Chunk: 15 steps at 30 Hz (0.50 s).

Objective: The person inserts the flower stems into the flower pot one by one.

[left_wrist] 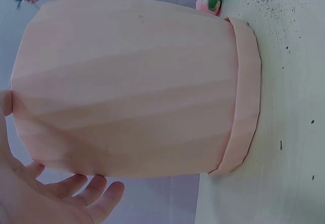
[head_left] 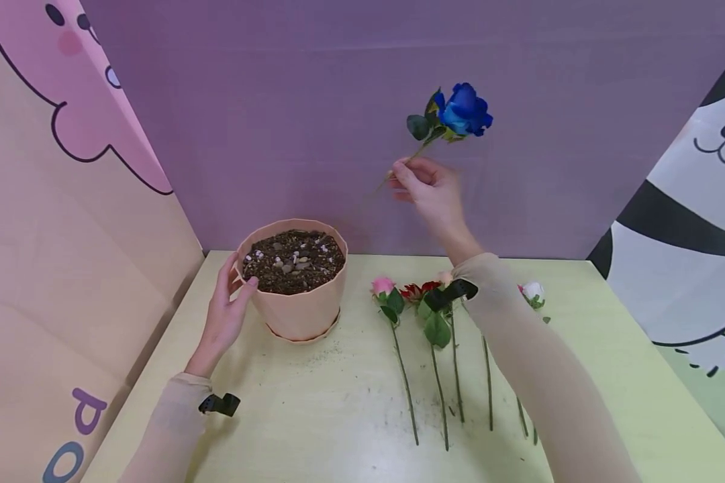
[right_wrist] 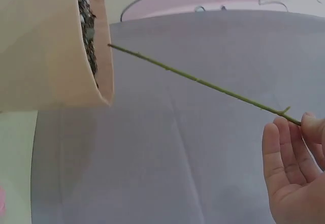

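Note:
A blue artificial rose (head_left: 464, 111) is held up against the purple backdrop, its stem pinched between the thumb and fingers of my right hand (head_left: 431, 191). In the right wrist view the bare green stem (right_wrist: 203, 83) slants toward the pot's rim; its tip appears close to the rim, but whether they touch I cannot tell. My left hand (head_left: 226, 315) holds the left side of a pink flower pot (head_left: 302, 312), thumb at the rim and fingers along the wall. Dark soil (head_left: 293, 265) with pebbles and white bits fills the upright pot, which sits on a saucer (head_left: 302, 340).
Several artificial flowers lie in a row on the table right of the pot, among them a pink rose (head_left: 383, 286), a red flower (head_left: 412, 293) and a white one (head_left: 532, 291). My right forearm covers part of the row. Soil crumbs dot the pale tabletop (head_left: 314, 416).

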### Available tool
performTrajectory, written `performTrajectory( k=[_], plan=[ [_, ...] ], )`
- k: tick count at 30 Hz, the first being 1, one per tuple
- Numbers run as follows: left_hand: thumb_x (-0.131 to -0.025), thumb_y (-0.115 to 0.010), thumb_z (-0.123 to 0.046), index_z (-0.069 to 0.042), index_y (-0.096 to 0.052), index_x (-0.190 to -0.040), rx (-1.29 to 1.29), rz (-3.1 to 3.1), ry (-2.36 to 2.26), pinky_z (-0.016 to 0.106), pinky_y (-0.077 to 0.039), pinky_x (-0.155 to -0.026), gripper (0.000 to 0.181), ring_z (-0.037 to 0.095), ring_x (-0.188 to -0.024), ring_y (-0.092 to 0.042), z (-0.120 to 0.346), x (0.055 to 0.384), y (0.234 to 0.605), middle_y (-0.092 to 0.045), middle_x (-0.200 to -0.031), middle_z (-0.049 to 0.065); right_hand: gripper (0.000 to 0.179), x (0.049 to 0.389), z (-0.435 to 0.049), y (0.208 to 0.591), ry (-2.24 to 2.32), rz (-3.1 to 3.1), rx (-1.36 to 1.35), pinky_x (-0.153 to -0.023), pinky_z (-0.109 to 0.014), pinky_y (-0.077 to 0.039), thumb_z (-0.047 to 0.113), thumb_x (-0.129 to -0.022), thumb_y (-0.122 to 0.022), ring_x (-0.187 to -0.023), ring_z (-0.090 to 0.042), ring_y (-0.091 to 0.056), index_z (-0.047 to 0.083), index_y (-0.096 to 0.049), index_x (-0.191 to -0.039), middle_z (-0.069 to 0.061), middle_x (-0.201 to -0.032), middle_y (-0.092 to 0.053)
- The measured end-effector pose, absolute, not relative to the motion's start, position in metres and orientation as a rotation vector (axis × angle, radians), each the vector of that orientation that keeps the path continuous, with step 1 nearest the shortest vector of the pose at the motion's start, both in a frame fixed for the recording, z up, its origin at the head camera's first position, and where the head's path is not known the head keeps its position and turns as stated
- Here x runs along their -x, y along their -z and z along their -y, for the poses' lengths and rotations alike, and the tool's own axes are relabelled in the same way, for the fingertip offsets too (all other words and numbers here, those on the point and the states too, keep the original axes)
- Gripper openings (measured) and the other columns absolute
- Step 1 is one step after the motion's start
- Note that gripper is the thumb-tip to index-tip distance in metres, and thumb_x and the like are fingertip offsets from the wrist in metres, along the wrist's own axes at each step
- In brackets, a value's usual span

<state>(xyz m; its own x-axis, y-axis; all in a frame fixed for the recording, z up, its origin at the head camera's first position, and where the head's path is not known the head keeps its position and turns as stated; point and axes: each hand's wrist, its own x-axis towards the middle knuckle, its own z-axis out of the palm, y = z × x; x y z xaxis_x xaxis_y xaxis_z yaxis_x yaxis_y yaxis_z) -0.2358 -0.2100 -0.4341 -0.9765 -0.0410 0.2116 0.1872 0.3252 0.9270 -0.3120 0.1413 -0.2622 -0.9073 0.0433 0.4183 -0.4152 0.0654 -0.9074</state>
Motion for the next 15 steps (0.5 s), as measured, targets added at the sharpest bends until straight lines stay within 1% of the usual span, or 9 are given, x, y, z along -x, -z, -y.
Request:
performTrajectory(
  k=[3, 6, 8, 10, 12, 15],
  plan=[
    [-0.112, -0.051, -0.041, -0.027, -0.013, -0.173, 0.137, 2.39, 1.718, 0.067, -0.029, -0.125, 0.073, 0.047, -0.158, -0.03, 0.209, 0.236, 0.435, -0.02, -0.177, 0.018, 0.027, 0.314, -0.125, 0.262, -1.847, 2.093, -0.443, -0.08, -0.026, -0.065, 0.018, -0.103, -0.073, -0.086, -0.009, -0.078, -0.004, -0.075, -0.118, -0.005, -0.101, -0.081],
    [-0.112, -0.051, -0.041, -0.029, -0.014, -0.173, 0.14, 2.385, 1.722, 0.067, -0.03, -0.125, 0.073, 0.046, -0.158, -0.031, 0.208, 0.235, 0.434, -0.021, -0.176, 0.018, 0.025, 0.315, -0.109, 0.263, -1.793, 2.17, -0.502, -0.079, -0.027, -0.065, 0.016, -0.104, -0.071, -0.089, -0.015, -0.079, -0.003, -0.076, -0.119, -0.011, -0.106, -0.081],
    [-0.112, -0.052, -0.041, -0.029, -0.014, -0.173, 0.144, 2.382, 1.722, 0.067, -0.03, -0.125, 0.072, 0.046, -0.158, -0.031, 0.207, 0.235, 0.433, -0.022, -0.176, 0.019, 0.023, 0.315, -0.1, 0.262, -1.77, 2.194, -0.531, -0.078, -0.028, -0.065, 0.016, -0.104, -0.071, -0.092, -0.021, -0.079, -0.001, -0.077, -0.118, -0.014, -0.107, -0.081],
    [-0.112, -0.052, -0.04, -0.029, -0.014, -0.173, 0.148, 2.376, 1.728, 0.067, -0.03, -0.125, 0.072, 0.046, -0.157, -0.032, 0.207, 0.234, 0.431, -0.022, -0.176, 0.019, 0.021, 0.313, -0.091, 0.26, -1.757, 2.204, -0.535, -0.079, -0.028, -0.065, 0.017, -0.104, -0.071, -0.094, -0.024, -0.079, 0.002, -0.078, -0.118, -0.014, -0.107, -0.08],
    [-0.112, -0.051, -0.039, -0.029, -0.013, -0.173, 0.15, 2.374, 1.735, 0.067, -0.03, -0.125, 0.072, 0.046, -0.157, -0.031, 0.206, 0.234, 0.431, -0.021, -0.176, 0.019, 0.02, 0.312, -0.084, 0.258, -1.752, 2.194, -0.552, -0.079, -0.031, -0.066, 0.017, -0.104, -0.071, -0.095, -0.029, -0.079, 0.003, -0.078, -0.117, -0.016, -0.107, -0.08],
    [-0.113, -0.051, -0.04, -0.029, -0.013, -0.173, 0.149, 2.376, 1.73, 0.067, -0.03, -0.125, 0.072, 0.046, -0.158, -0.031, 0.207, 0.234, 0.432, -0.02, -0.177, 0.018, 0.02, 0.31, -0.075, 0.253, -1.713, 2.214, -0.582, -0.081, -0.037, -0.066, 0.016, -0.104, -0.071, -0.094, -0.032, -0.078, 0.004, -0.079, -0.117, -0.017, -0.107, -0.08]
  ],
)
